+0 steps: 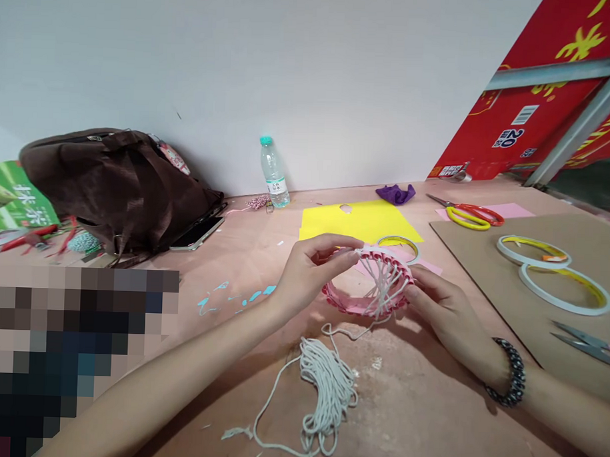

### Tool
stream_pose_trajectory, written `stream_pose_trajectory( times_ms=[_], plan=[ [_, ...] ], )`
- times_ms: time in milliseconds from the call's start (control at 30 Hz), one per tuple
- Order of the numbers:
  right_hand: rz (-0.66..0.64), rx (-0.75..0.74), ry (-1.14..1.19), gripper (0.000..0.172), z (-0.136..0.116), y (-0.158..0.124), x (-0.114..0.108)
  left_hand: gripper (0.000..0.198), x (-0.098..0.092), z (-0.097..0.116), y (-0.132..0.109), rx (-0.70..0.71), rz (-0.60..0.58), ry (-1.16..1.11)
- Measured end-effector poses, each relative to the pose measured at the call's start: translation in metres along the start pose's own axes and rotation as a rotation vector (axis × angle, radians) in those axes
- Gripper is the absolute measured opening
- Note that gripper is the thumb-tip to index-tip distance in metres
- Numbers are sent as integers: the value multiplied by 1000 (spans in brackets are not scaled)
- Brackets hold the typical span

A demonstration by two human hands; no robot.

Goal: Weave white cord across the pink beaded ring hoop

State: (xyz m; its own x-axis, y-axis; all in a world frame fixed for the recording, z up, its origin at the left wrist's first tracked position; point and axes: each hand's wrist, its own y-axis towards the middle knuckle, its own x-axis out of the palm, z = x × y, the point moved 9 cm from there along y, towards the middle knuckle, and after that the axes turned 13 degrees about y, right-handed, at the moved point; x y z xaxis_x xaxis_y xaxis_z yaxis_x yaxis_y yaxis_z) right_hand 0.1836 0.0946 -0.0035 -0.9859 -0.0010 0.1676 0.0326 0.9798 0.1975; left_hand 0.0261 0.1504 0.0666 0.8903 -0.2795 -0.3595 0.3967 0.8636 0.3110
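Both my hands hold a pink ring [349, 305] with white string woven across it, just above the pink table. My left hand [311, 272] pinches the ring's top rim and the string between thumb and fingers. My right hand [440, 306], with a dark beaded bracelet on the wrist, grips the ring's right side. A strand of white string runs down from the ring to a loose bundle of string [326, 392] lying on the table in front of me.
A yellow paper sheet [358, 220] and tape roll [399, 244] lie behind the ring. Cardboard [488, 281] at right carries two tape rolls [563, 287] and snips [588, 343]. Scissors [470, 215], a purple cloth [396, 192], a water bottle [273, 172], a phone [197, 232] and a brown bag [116, 185] stand by the wall.
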Motion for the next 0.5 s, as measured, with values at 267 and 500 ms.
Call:
stream_pose_trajectory(
  times_ms=[267, 500],
  plan=[
    [17, -63, -55, 21, -5, -1, -3, 16, -14, 26, -13, 356, 192, 326],
    [14, -85, -88, 17, -7, 0, -4, 10, -14, 16, -11, 268, 167, 262]
  ],
)
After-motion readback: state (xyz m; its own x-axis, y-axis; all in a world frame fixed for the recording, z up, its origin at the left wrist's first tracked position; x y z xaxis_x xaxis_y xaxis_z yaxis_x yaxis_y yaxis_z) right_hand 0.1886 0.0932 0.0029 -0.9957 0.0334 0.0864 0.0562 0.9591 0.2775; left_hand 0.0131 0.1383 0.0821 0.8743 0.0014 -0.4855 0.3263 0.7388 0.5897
